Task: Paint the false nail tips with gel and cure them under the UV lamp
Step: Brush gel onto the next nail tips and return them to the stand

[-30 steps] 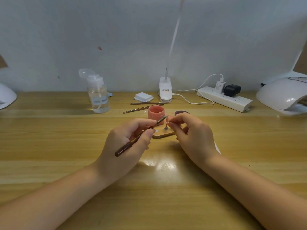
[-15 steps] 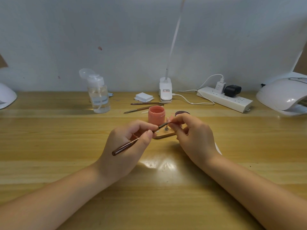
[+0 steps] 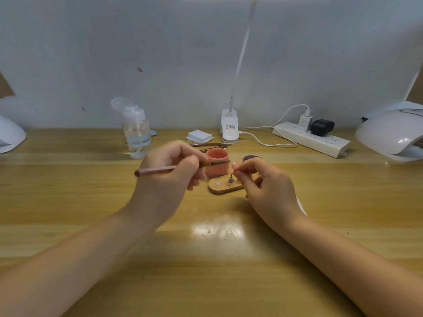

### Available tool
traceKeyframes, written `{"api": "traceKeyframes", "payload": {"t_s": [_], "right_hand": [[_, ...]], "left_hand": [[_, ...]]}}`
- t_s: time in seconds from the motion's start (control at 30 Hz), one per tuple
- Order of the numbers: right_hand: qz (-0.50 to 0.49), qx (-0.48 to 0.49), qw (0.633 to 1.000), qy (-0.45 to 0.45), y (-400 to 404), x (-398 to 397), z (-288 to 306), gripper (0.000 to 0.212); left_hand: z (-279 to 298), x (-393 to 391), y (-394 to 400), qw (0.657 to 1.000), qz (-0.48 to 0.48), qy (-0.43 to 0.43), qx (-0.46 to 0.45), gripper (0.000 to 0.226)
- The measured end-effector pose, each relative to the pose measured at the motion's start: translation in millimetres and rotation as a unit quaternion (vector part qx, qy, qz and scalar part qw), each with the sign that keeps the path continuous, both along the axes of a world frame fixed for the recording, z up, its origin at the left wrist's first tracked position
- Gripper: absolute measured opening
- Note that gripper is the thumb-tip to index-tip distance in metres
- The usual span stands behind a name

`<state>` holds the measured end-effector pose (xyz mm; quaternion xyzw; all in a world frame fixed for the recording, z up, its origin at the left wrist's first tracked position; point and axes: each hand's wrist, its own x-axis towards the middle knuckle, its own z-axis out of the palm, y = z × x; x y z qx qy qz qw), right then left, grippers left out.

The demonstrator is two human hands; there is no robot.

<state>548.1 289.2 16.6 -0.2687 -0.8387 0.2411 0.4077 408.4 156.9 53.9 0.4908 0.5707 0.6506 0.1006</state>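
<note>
Two hands over wooden bench (image 3: 68, 202). Left hand (image 3: 167, 177): grip closed round brush (image 3: 160, 170), lying level, tip at 3 o'clock over pink gel jar (image 3: 217, 162). Right hand (image 3: 267, 188): thumb and forefinger pinch nail tip (image 3: 235, 166), held just above wooden stand (image 3: 225, 186). UV lamp (image 3: 393, 133) at 2 o'clock, well apart. Clear pump bottle (image 3: 136, 131) at 11 o'clock.

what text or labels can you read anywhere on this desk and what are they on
None can be read.
Lamp base: printed label, too blurred.
White charger in the power strip: small print, too small.
Clear pump bottle: faint label band, unreadable.
Pink gel jar: no visible text.
</note>
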Motion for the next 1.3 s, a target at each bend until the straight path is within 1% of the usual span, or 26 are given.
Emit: {"api": "traceKeyframes", "payload": {"t_s": [0.07,0.2,0.3,0.37,0.43,0.5,0.57,0.63,0.7,0.83,0.9,1.0,1.07,1.17,1.3], "right_hand": [[-0.002,0.000,1.000,0.000,0.6,-1.1,-0.3,0.007],[-0.002,-0.003,1.000,-0.001,1.5,-1.6,-0.6,0.007],[0.002,-0.003,1.000,0.001,0.9,-1.8,-1.0,0.008],[0.003,-0.002,1.000,0.001,1.5,-1.9,-1.5,0.008],[0.004,0.000,1.000,0.000,2.2,-2.5,-1.8,0.007],[0.007,0.002,1.000,0.001,2.5,-2.9,-2.3,0.007],[0.006,0.006,1.000,0.003,2.6,-2.6,-2.8,0.007],[0.004,0.009,1.000,0.005,2.4,-2.3,-3.5,0.006],[0.003,0.008,1.000,0.006,2.2,-2.3,-3.5,0.005],[0.005,0.008,1.000,-0.002,1.8,-2.0,-2.1,0.007],[0.006,0.007,1.000,-0.007,1.5,-1.6,-1.4,0.009],[0.005,0.010,1.000,-0.010,1.4,-1.5,-1.0,0.010],[0.003,0.012,1.000,-0.013,1.3,-1.3,-1.0,0.010],[0.005,0.014,1.000,-0.010,0.9,-1.3,-0.8,0.010],[0.003,0.014,1.000,-0.009,1.2,-2.1,-0.7,0.009]], "left_hand": [[18.0,-8.7,16.3,0.998,0.046,-0.008,-0.035,0.018],[47.7,-27.8,55.0,0.979,0.118,0.079,-0.145,0.018],[61.5,-37.4,84.2,0.954,0.119,0.116,-0.250,0.024],[65.1,-39.1,98.7,0.936,0.121,0.116,-0.308,0.025],[64.2,-38.4,107.4,0.920,0.111,0.113,-0.359,0.021],[60.1,-36.9,112.0,0.906,0.100,0.119,-0.394,0.016],[55.2,-36.1,113.7,0.900,0.093,0.119,-0.410,0.015],[52.0,-36.6,112.9,0.902,0.089,0.101,-0.411,0.015],[52.0,-39.8,110.3,0.914,0.093,0.059,-0.391,0.014],[53.7,-55.7,98.6,0.940,0.102,-0.081,-0.314,0.016],[51.0,-63.4,90.1,0.942,0.106,-0.143,-0.283,0.019],[43.4,-71.4,78.2,0.934,0.106,-0.214,-0.266,0.020],[38.5,-75.6,71.8,0.929,0.105,-0.237,-0.264,0.020],[34.3,-80.2,64.6,0.930,0.120,-0.237,-0.254,0.020],[33.2,-79.1,62.0,0.934,0.098,-0.272,-0.210,0.020]]}}
